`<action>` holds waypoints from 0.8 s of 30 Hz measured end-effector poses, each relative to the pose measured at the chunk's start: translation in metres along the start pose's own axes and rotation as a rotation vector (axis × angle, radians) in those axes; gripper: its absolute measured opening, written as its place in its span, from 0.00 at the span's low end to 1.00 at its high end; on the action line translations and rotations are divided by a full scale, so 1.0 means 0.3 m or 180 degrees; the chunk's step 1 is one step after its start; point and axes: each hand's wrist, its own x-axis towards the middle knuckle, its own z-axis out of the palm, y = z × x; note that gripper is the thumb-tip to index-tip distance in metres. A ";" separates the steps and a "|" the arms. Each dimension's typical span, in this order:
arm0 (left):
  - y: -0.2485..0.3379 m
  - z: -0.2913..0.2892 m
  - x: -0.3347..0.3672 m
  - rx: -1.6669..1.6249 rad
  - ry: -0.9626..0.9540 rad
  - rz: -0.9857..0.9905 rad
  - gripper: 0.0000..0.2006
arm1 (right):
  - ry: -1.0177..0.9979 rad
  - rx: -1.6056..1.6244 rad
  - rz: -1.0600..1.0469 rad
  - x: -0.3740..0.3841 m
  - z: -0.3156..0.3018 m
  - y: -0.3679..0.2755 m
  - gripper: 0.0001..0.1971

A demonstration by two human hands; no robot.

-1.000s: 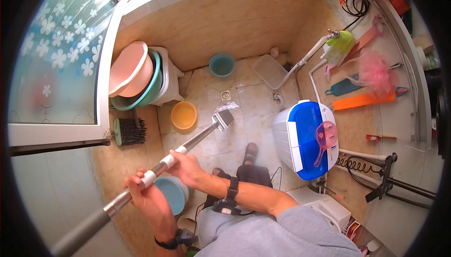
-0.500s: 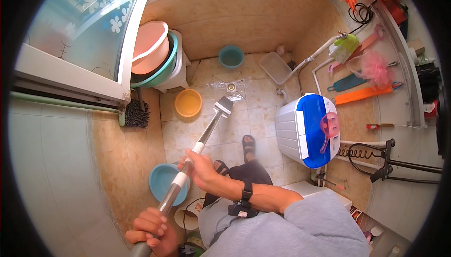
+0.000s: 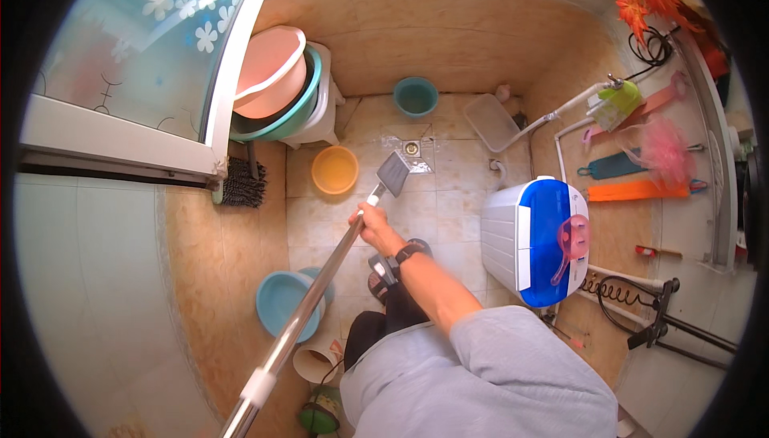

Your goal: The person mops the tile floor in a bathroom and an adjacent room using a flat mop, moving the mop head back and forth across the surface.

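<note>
My right hand [image 3: 372,226] is closed round the silver pole of a long-handled floor brush [image 3: 316,290], just below the white collar by its head. The flat grey brush head [image 3: 393,173] points at the floor drain [image 3: 412,149]; whether it touches the tiles I cannot tell. From there the pole slants down to the lower left edge, past a white joint. My left hand is out of view. A dark band with a small device circles my right wrist.
Left of the brush head sits a yellow basin [image 3: 335,170]; a teal basin [image 3: 415,97] lies by the far wall. Light blue basins [image 3: 280,305] stand near my feet. At right is a white washing machine [image 3: 506,238] with a blue lid. Stacked tubs [image 3: 271,69] stand far left.
My right hand has slid along the pole towards the brush head. My left hand has gone out of view. The head has turned, now showing a broad grey face.
</note>
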 end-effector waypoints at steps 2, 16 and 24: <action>0.039 0.025 0.036 -0.0017 -0.0145 -0.0012 0.15 | 0.0221 0.0097 -0.0030 0.059 -0.004 -0.029 0.08; -0.225 0.065 -0.069 0.0214 0.0005 -0.0224 0.07 | 0.0144 0.0345 0.0412 -0.163 0.167 -0.021 0.06; -0.424 0.137 -0.111 0.1003 -0.0947 -0.1366 0.15 | -0.0163 0.0417 0.1042 -0.585 0.332 -0.082 0.06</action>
